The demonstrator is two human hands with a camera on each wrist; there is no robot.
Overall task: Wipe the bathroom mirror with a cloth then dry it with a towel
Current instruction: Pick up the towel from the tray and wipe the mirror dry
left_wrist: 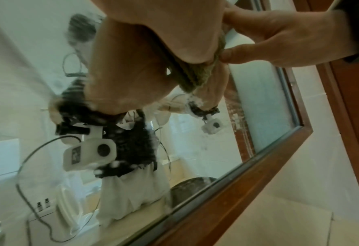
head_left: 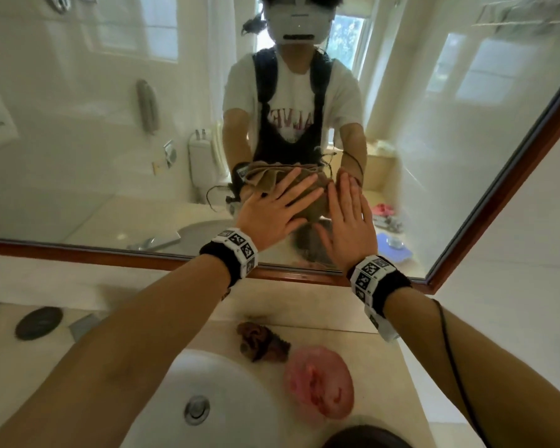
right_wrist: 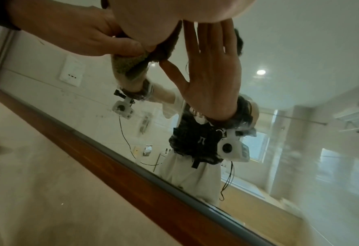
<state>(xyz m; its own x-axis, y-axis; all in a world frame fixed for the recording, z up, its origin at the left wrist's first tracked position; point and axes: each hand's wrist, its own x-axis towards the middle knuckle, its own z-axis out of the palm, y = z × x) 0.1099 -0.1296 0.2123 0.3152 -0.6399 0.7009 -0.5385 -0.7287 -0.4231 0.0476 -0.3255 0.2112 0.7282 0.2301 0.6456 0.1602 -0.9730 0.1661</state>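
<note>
The wide mirror (head_left: pixel 94 130) has a brown wooden frame (head_left: pixel 78 251). My left hand (head_left: pixel 275 211) lies flat with spread straight fingers and presses an olive-brown cloth (head_left: pixel 319 206) against the lower middle of the glass. My right hand (head_left: pixel 349 221) is flat on the glass beside it, fingers straight and together, touching the cloth's right edge. In the left wrist view the cloth (left_wrist: pixel 199 74) is squeezed between my left palm (left_wrist: pixel 142 50) and the glass. In the right wrist view the cloth (right_wrist: pixel 128 66) bulges under the left thumb, below my right palm (right_wrist: pixel 174 15).
On the beige counter below lie a crumpled dark brown cloth (head_left: pixel 262 344) and a pink towel (head_left: pixel 320 383), beside a white basin (head_left: pixel 227 376) with a metal drain (head_left: pixel 197 410). A dark round disc (head_left: pixel 39 322) sits at the left. The mirror's right frame (head_left: pixel 511 189) slants inward.
</note>
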